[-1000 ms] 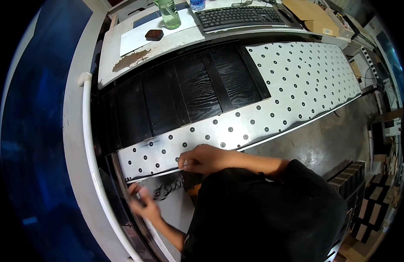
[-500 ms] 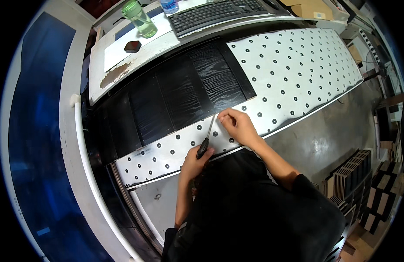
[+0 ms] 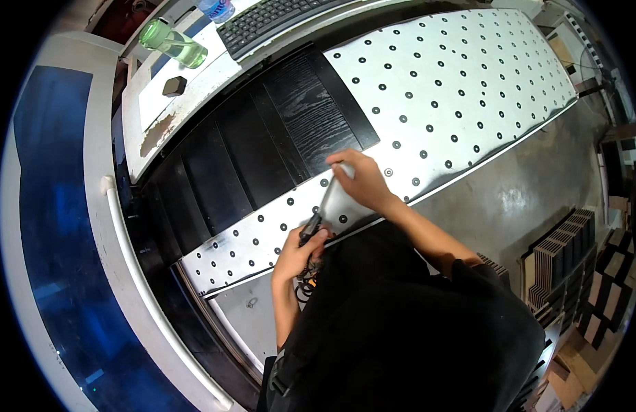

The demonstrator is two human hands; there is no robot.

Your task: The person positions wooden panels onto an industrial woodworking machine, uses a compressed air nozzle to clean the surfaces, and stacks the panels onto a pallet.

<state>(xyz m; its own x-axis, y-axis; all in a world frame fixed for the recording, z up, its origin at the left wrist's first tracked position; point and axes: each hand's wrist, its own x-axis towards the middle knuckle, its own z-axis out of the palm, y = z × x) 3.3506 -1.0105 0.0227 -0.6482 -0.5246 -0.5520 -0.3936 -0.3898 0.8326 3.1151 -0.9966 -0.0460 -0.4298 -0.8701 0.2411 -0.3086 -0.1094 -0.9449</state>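
My left hand [image 3: 296,253] is closed round the black handle of a slim tool [image 3: 311,228]. From that handle a thin pale shaft slants up and away over the white dotted surface. Its exact kind does not show. My right hand [image 3: 362,182] is closed near the shaft's far end, its fingers bent together. Something whitish and blurred lies at those fingers, too unclear to name. Just beyond both hands lies a black panelled board [image 3: 256,147] with wood grain, flat on the white surface. A dark coiled cord [image 3: 305,285] hangs below my left hand.
The long white board [image 3: 462,89] carries rows of black round pads. A shelf beyond holds a keyboard [image 3: 277,24], a green bottle [image 3: 174,44] and a small dark block [image 3: 174,86]. Stacked ribbed pieces [image 3: 562,257] stand on the right. A white pipe [image 3: 136,275] runs along the left.
My view has shifted, so the boards sit further left and higher. My right hand has turned more palm-down over the shaft's end. The shine on the black board's near panel has gone.
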